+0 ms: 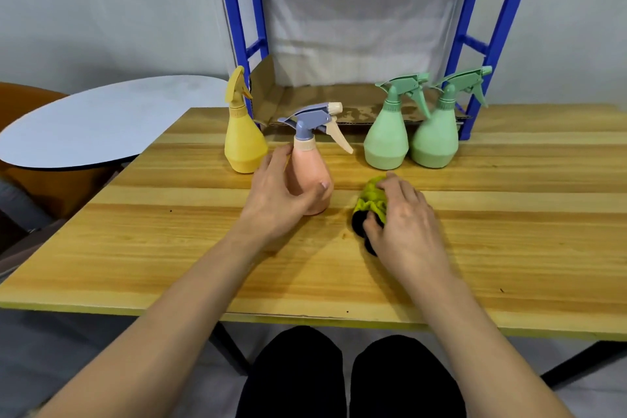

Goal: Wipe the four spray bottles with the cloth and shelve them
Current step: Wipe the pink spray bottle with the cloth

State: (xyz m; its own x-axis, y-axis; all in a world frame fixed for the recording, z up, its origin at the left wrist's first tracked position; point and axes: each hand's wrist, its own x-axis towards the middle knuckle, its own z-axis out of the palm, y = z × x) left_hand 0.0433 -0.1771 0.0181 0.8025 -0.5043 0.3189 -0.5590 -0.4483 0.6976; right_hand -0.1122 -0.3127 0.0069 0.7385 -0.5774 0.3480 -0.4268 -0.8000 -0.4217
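My left hand (278, 195) grips the body of a pink spray bottle (314, 176) with a grey-blue trigger head; the bottle stands upright on the wooden table (169, 248). My right hand (403, 224) rests on a bunched green and black cloth (371, 198) lying on the table, with its fingers curled round it. A yellow spray bottle (243, 139) stands behind and left of the pink one. Two green spray bottles (386, 139) (436, 136) stand side by side at the back right, in front of the blue shelf rack (475, 44).
The shelf's lower level is lined with brown cardboard (339, 102), and a white sheet hangs behind it. A round grey table (101, 119) stands to the left, beside the wooden one. My knees show below the table's front edge.
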